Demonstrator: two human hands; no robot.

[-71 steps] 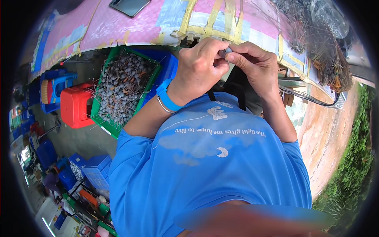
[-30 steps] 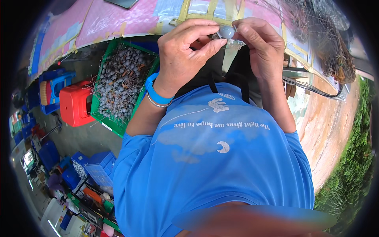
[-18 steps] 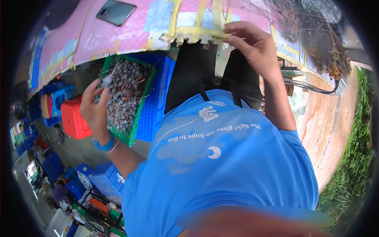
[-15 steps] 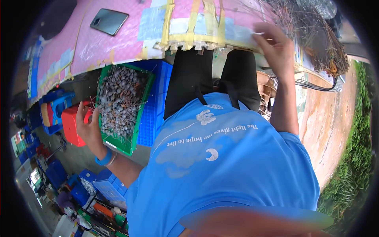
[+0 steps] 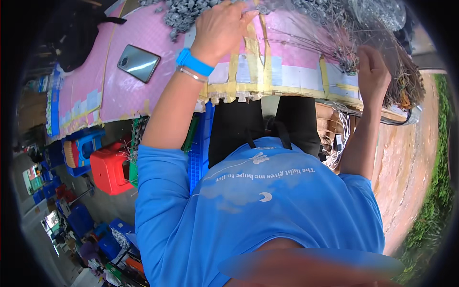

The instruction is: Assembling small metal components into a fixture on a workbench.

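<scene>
Left hand [image 5: 222, 29] by the grey bits [image 5: 184, 18], right hand [image 5: 374, 76] by the thin sticks [image 5: 330, 47]

From the head camera, you look down on a person in a blue shirt [image 5: 267, 222] who sits at a pink table [image 5: 165, 71] patched with tape. The left hand is over the far part of the table. Its fingers are bent and a bit blurry, right beside the heap of small grey bits. I can't tell if it holds one. A blue band [image 5: 195, 62] and a shiny bracelet [image 5: 192, 74] go around that wrist.

The right hand is over on the right side, just beside the ends of a bunch of thin sticks that lie on the table. Its fingers are bent and blurry too, and I can't tell if they hold anything. A dark, bushy bunch [image 5: 405, 88] is just to the right of that hand.

A phone [image 5: 139, 63] lies on the table to the left of the left arm. A black bag [image 5: 74, 38] is farther left. Below the table edge, there is a red stool [image 5: 107, 170]. Next to it, a green crate [image 5: 134, 174] is mostly hidden behind the left arm.
</scene>
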